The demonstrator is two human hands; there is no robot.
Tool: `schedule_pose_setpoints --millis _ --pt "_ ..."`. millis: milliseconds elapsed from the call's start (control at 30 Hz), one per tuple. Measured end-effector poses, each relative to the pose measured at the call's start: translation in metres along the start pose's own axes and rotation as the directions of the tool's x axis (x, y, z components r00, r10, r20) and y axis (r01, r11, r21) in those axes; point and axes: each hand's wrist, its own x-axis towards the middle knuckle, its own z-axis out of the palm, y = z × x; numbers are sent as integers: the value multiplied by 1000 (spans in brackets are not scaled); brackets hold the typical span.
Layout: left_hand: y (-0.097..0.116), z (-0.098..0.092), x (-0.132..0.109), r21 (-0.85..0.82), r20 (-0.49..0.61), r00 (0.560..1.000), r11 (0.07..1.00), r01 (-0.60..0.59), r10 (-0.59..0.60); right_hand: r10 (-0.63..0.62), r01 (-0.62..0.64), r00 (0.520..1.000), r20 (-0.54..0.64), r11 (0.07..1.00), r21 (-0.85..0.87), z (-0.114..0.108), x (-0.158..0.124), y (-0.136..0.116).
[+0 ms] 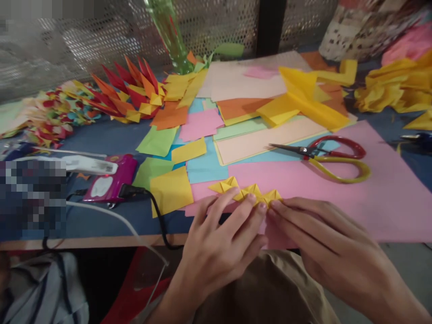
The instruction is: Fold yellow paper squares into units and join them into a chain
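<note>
A strip of folded yellow paper triangles [231, 183] lies along the near edge of a large pink paper sheet [351, 211]. My left hand [226, 238] rests over the strip with its fingertips pressed along its near side. At the strip's right end, my right hand [324, 238] pinches the last yellow fold between thumb and fingers. Both hands meet at this end, almost touching. Scissors [308, 152] with one red and one yellow handle loop lie on the papers beyond my right hand, blades pointing left.
Coloured paper pieces [202, 123] spread behind my hands. Red, orange and yellow folded paper spikes [135, 92] stand farther back. A magenta device [111, 180] with cables sits at left. A green bottle [173, 40] stands behind; crumpled yellow paper [398, 87] lies at right.
</note>
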Motion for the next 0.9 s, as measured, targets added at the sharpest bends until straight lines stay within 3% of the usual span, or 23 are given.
schedule_pose_setpoints --millis 267,433,533,700,900 --pt "-3 3 0 45 -36 997 997 -64 66 -12 13 994 -109 1000 8 -1 15 1" --pt "-5 7 3 48 -104 992 996 -69 74 -31 28 989 -145 999 -28 -16 30 4" --pt "-6 11 2 30 -125 991 999 -43 47 -18 2 982 -187 997 -84 -29 25 20" --pt "-13 13 3 32 -133 988 996 -79 83 201 -279 933 -297 927 -250 -59 15 95" --pt "-27 16 0 153 -162 970 975 -159 184 431 -491 870 -239 791 -364 -103 38 214"
